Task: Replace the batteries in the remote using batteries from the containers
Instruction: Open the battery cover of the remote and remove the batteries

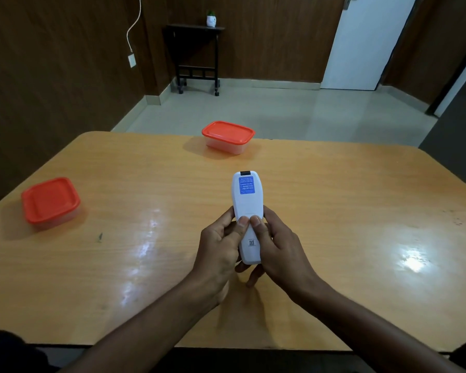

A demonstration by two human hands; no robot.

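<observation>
Left hand (221,246): closed around the lower left side of the remote (246,208), thumb pressed on its back. Right hand (277,243): closed around the lower right side, thumb set beside the other. You hold the remote at centre frame, above the table (347,211), back face up, its blue label (246,185) toward the far end.

Battery cover: appears still in place under your thumbs; no batteries are visible. Judged stage: the very start, with the cover about to be slid off.

Container, far (228,136): upper centre of the frame, near the table's far edge, orange lid on. Container, near (50,201): left of frame, orange lid on. Contents of both cannot be made out.

Remaining: take off the cover, remove the old cells, open a container, fit fresh batteries, close the cover.
</observation>
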